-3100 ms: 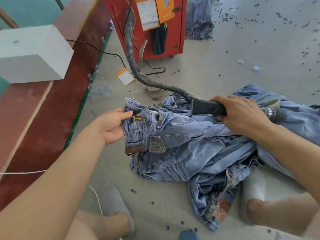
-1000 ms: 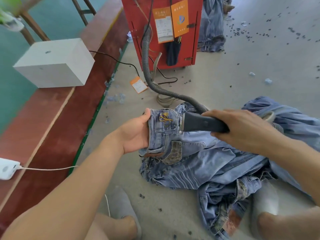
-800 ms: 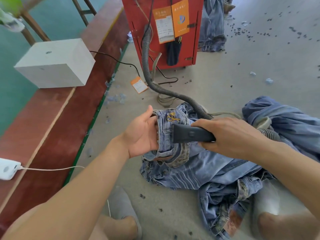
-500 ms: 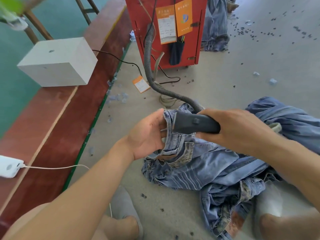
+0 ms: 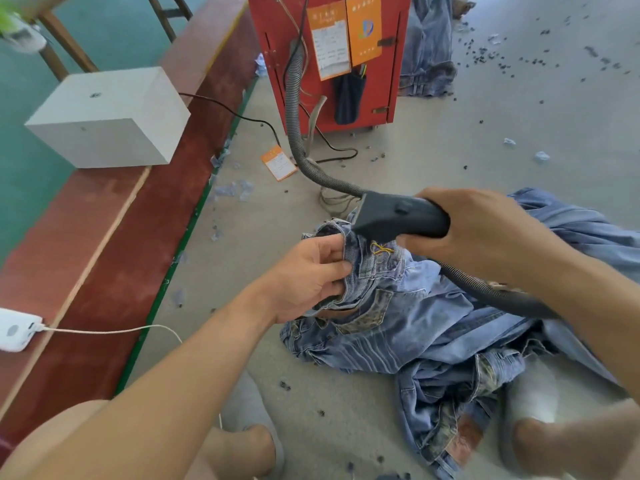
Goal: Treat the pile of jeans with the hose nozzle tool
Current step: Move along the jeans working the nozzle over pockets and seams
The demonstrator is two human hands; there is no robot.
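Left hand (image 5: 308, 275) grip: fingers and thumb pinched closed on the bunched waistband of the top pair of jeans (image 5: 370, 268), lifting it clear of the pile. Right hand (image 5: 481, 233) grip: fingers wrapped fully closed round the black nozzle tool (image 5: 398, 216), held level, flat mouth pointing left and sitting at the raised waistband edge, touching or just above it; can't tell which from this angle.

Pile of jeans (image 5: 450, 334) lies on the concrete floor (image 5: 485, 140) straight in front of the person's feet, spreading off to the right. The ribbed hose (image 5: 298, 133) seems to loop from under the right forearm, back behind the nozzle tool and up to the red machine (image 5: 329, 57) further out.

Progress, my read: mid-task, early on this pair. Nozzle tool is only at the waistband; the legs and the rest of the heap look untouched, no visible sorted or finished stack near the hands. More denim (image 5: 429, 46) is heaped beside the red machine, status unknown.

Left side: white box (image 5: 107, 116) on the red-brown surface (image 5: 104, 237), white device with cable (image 5: 15, 329) nearer. Dark bits scattered on the far floor.
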